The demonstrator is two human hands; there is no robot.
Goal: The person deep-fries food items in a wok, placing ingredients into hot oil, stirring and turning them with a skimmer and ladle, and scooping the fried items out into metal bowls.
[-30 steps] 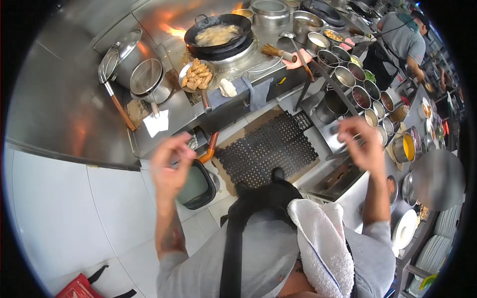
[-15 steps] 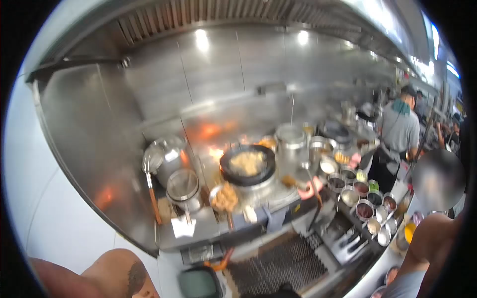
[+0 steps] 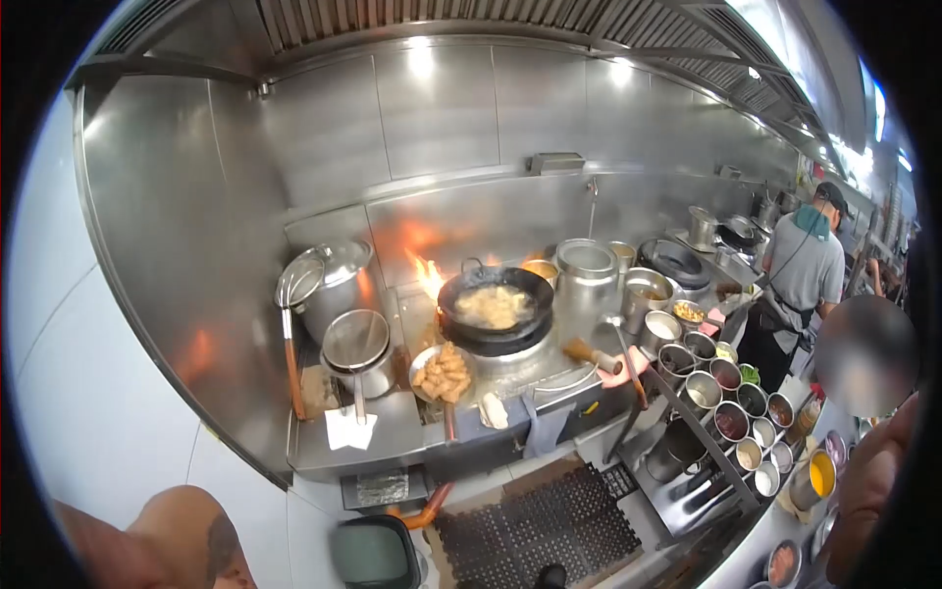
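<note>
Only part of my left arm, with a dark tattoo, shows at the lower left; its hand is out of frame. At the right edge, bare skin of my right arm shows close to the camera, its hand not visible. Ahead, a black wok sits on the lit burner, with pale pieces of food bubbling in oil. Flames rise at its left. A long-handled strainer heaped with golden-brown fried pieces rests in front. Neither arm touches these things.
Left of the wok stand a lidded pot and a sieve over a smaller pot. Several seasoning containers line the right. A co-worker stands farther back. A black perforated mat and a bin lie below.
The view has sharpened and shifted slightly, so the counter sits differently in frame. My right arm has moved, and its grey sleeve no longer shows. The wok and strainer stay in place.
</note>
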